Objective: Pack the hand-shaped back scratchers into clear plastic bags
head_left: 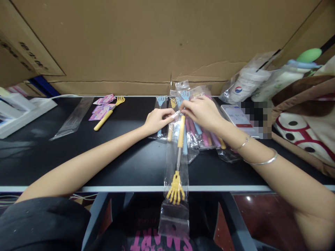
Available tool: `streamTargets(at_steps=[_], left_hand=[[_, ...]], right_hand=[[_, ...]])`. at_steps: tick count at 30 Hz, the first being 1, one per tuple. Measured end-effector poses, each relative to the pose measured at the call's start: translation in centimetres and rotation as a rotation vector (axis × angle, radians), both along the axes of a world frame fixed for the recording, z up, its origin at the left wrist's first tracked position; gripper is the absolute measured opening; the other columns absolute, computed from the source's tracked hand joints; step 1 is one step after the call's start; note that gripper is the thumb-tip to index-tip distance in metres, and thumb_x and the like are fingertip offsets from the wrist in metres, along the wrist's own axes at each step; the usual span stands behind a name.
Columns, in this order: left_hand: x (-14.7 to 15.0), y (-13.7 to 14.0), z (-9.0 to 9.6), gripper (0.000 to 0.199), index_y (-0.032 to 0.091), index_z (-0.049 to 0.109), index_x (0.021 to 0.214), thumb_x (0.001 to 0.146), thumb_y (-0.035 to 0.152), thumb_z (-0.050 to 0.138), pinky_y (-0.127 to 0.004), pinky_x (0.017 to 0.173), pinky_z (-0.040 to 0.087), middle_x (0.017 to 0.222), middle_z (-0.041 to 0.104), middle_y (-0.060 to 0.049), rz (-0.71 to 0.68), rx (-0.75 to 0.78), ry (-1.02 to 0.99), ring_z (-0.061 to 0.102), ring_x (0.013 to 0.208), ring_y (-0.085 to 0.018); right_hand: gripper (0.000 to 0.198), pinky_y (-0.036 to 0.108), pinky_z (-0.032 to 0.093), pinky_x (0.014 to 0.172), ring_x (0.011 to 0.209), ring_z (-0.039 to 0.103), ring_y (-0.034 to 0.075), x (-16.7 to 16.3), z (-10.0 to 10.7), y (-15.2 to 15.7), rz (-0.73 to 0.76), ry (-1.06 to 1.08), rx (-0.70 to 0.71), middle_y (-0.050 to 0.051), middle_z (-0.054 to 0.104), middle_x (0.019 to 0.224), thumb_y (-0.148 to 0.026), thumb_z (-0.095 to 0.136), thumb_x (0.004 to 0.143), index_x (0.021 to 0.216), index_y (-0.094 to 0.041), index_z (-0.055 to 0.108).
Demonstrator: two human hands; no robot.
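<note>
A yellow back scratcher [180, 132] lies in a long clear plastic bag [169, 162], its claw towards me and past the table's front edge. The bag's open-looking flap [173, 219] hangs below the claw. My left hand [159, 120] pinches the far end of this bag, just beyond the handle. Close beside it, my right hand [202, 111] also has its fingertips closed on that end. Several bagged back scratchers [206, 137] in blue, pink, purple and yellow lie piled beneath and around my right hand. A bagged blue scratcher [161, 100] lies behind my left hand.
To the left are a loose yellow back scratcher [104, 118], pink cards [102, 108], clear bags [75, 116] and a white power strip [27, 113]. A phone [239, 120], a bagged cup [246, 83] and a cloth bag [309, 115] stand right. Cardboard [117, 42] walls the back.
</note>
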State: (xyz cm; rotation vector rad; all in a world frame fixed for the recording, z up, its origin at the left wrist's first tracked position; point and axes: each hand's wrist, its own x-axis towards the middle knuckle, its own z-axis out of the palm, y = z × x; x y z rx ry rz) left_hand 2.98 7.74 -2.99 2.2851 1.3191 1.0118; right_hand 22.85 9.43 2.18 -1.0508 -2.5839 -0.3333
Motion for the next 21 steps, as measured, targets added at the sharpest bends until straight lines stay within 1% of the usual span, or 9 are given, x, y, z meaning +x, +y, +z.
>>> streamTargets(at_steps=[3, 6, 10, 14, 17, 21], left_hand=[[0.1, -0.1, 0.0, 0.035, 0.020, 0.068, 0.081, 0.089, 0.047, 0.048, -0.022, 0.061, 0.032, 0.068, 0.065, 0.003, 0.002, 0.011, 0.033, 0.053, 0.062, -0.011], [0.1, -0.1, 0.0, 0.037, 0.019, 0.066, 0.078, 0.090, 0.047, 0.046, -0.022, 0.062, 0.034, 0.067, 0.064, 0.004, -0.025, 0.012, -0.003, 0.053, 0.063, -0.011], [0.0, 0.2, -0.2, 0.040, 0.016, 0.060, 0.071, 0.092, 0.046, 0.045, -0.023, 0.062, 0.035, 0.064, 0.060, 0.002, -0.047, 0.016, -0.103, 0.052, 0.062, -0.011], [-0.1, 0.5, -0.4, 0.040, 0.017, 0.057, 0.069, 0.092, 0.048, 0.046, -0.024, 0.060, 0.036, 0.063, 0.058, 0.001, -0.073, 0.035, -0.217, 0.050, 0.060, -0.011], [-0.1, 0.5, -0.3, 0.043, 0.017, 0.054, 0.068, 0.091, 0.052, 0.046, -0.024, 0.061, 0.039, 0.062, 0.058, 0.001, -0.096, 0.035, -0.324, 0.052, 0.060, -0.012], [0.0, 0.4, -0.2, 0.047, 0.018, 0.054, 0.070, 0.088, 0.060, 0.047, -0.025, 0.062, 0.043, 0.061, 0.058, 0.000, -0.104, -0.011, -0.420, 0.053, 0.058, -0.012]], right_hand=[[0.016, 0.036, 0.034, 0.079, 0.075, 0.058, 0.022, 0.3, 0.0, 0.2, 0.026, 0.044, 0.023, 0.006, 0.066, 0.077, -0.029, 0.047, 0.092, 0.086, -0.022, 0.060], [0.014, 0.033, 0.034, 0.072, 0.072, 0.057, 0.020, 0.4, -0.3, 0.3, 0.035, 0.129, -0.042, 0.004, 0.067, 0.077, -0.029, 0.048, 0.091, 0.088, -0.023, 0.060], [0.016, 0.030, 0.036, 0.065, 0.071, 0.060, 0.018, 0.3, -0.6, 0.1, 0.047, 0.298, -0.229, 0.002, 0.069, 0.077, -0.034, 0.050, 0.090, 0.092, -0.021, 0.059], [0.015, 0.030, 0.043, 0.070, 0.075, 0.062, 0.016, -0.1, -1.1, -0.1, 0.167, 0.490, -0.429, 0.002, 0.068, 0.080, -0.032, 0.054, 0.087, 0.092, -0.019, 0.056], [0.018, 0.029, 0.045, 0.070, 0.072, 0.060, 0.014, -0.5, -1.6, -0.1, 0.259, 0.613, -0.559, 0.000, 0.063, 0.076, -0.033, 0.057, 0.086, 0.096, -0.019, 0.052], [0.025, 0.027, 0.046, 0.066, 0.071, 0.057, 0.012, -0.9, -1.9, 0.0, 0.293, 0.744, -0.713, -0.002, 0.058, 0.076, -0.035, 0.061, 0.083, 0.099, -0.021, 0.049]])
